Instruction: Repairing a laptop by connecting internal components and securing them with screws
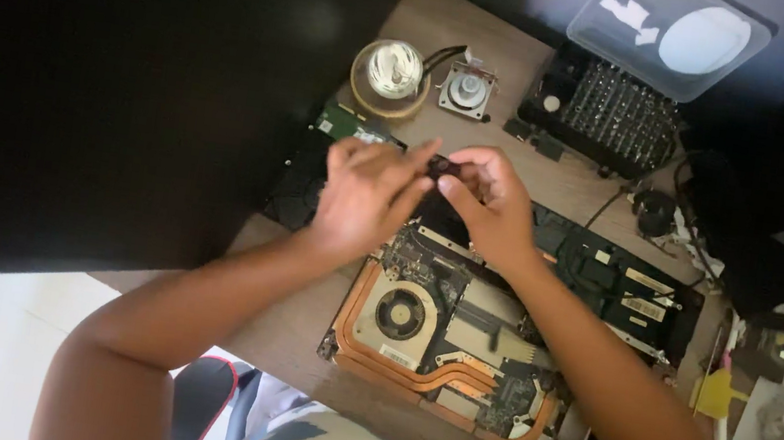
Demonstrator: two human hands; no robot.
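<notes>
Wooden desk (558, 186), dim room | small black part (440, 167) — above opened laptop (458, 335) — pinched by left hand (365, 196) and right hand (489, 208)

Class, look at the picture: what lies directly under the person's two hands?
Under the left hand and right hand lies an opened laptop board on the wooden table. Its round fan and copper pipes show. The hands hide the board's top edge.
</notes>
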